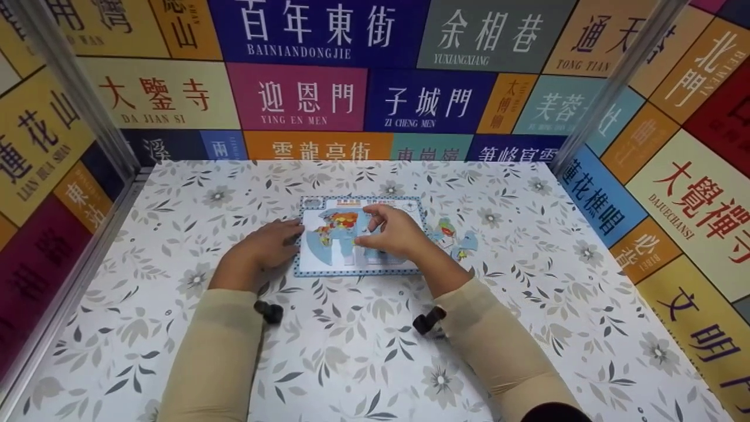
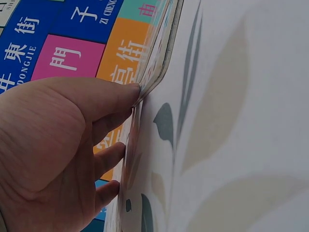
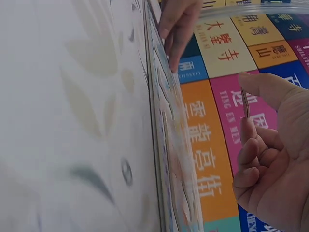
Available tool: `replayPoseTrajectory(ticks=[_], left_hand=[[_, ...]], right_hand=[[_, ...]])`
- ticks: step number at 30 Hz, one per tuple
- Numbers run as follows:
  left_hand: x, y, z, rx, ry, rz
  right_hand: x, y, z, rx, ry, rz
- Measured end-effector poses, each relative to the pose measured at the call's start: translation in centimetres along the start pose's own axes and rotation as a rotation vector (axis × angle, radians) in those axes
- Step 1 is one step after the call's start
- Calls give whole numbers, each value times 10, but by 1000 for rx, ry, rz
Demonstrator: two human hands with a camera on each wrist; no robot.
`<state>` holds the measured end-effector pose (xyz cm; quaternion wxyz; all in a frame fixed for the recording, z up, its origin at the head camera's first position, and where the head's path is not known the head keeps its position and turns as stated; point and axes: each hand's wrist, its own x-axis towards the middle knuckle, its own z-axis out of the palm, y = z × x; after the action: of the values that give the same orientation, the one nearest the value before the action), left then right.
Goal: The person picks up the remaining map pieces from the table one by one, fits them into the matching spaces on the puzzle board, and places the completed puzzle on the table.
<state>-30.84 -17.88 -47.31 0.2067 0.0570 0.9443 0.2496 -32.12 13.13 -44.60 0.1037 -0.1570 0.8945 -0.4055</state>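
A flat map puzzle board (image 1: 328,271) with a blue dotted border lies on the table, its tray partly filled with coloured map pieces. My left hand (image 1: 266,243) rests at the board's left side; in the left wrist view its thumb (image 2: 113,96) touches the board's edge while the fingertips reach down at the table. Over the board, my right hand (image 1: 398,234) pinches a thin puzzle piece (image 3: 245,103) between thumb and finger, seen edge-on and held above the board in the right wrist view. The piece's printed face is hard to make out.
Loose map pieces (image 1: 445,230) lie on the table just right of the board, partly behind the right wrist. The table (image 1: 351,351) has a white leaf-and-flower cover. Panels with coloured sign lettering (image 1: 316,97) stand along the back and both sides.
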Motion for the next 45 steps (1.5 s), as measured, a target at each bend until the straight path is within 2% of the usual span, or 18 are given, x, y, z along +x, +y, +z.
replayPoseTrajectory(ticks=[5,9,16,25,33,39,45], left_hand=[[-1,0,-2,16,2,19],[-1,1,-3,24,0,24],[0,1,-1,15,-3,9],[0,1,-1,-13,3,0],[0,1,-1,15,2,-2],[0,2,-2,-5,-10,-38],[0,3,-2,-13,-14,-41]], right_hand=[[7,-10,17,27,-23,-24],[12,-16,27,37,-46,-10],[14,-12,40,43,-59,-28],[11,-10,48,28,-118,25],[14,-7,54,-16,-107,65],[16,-9,57,-71,-138,114],[16,-11,57,-103,-161,110]])
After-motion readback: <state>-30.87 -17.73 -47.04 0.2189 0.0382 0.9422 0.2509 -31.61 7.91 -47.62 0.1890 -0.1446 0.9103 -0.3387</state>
